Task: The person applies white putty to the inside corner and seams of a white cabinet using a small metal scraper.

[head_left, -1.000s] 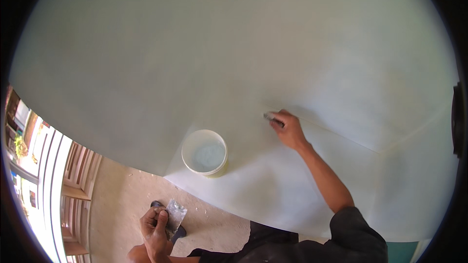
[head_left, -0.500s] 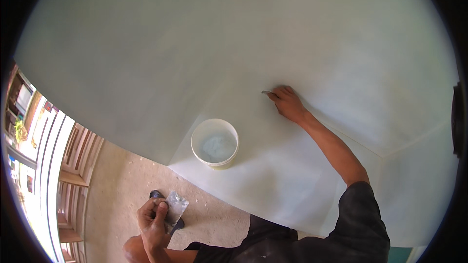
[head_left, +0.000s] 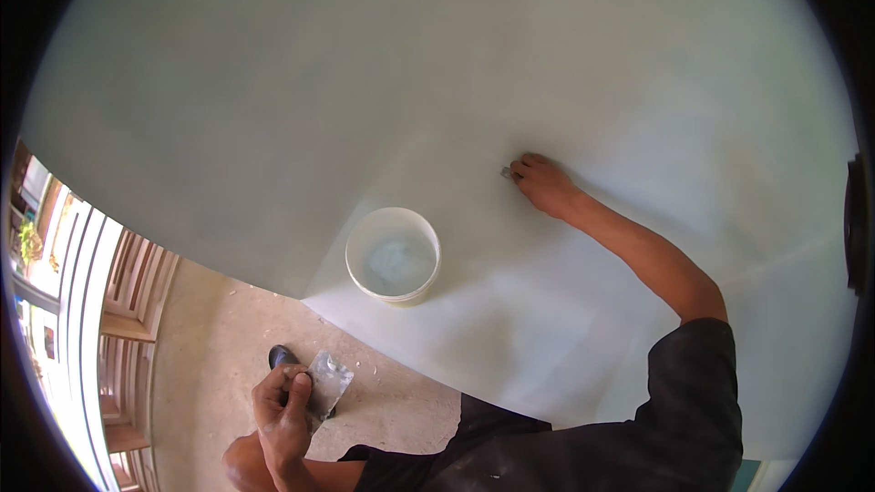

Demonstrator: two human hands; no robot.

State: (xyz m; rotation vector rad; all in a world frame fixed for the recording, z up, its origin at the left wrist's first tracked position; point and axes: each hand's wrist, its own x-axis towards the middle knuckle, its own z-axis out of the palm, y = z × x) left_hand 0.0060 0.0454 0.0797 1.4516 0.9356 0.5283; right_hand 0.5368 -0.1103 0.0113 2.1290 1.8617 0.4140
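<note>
Plate (head_left: 332,383), flat, grey, gripped by left fingers (head_left: 279,377); right fingers (head_left: 530,161) clasp small tool (head_left: 506,172); white bucket (head_left: 387,222) nearby.

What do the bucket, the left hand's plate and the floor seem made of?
Bucket: probably plastic; off-white, smooth, with a thin round rim. Plate in the left hand: perhaps metal; grey with shiny patches, though smears leave plastic possible. Floor: likely concrete; matte, tan, with scattered pale specks.
</note>
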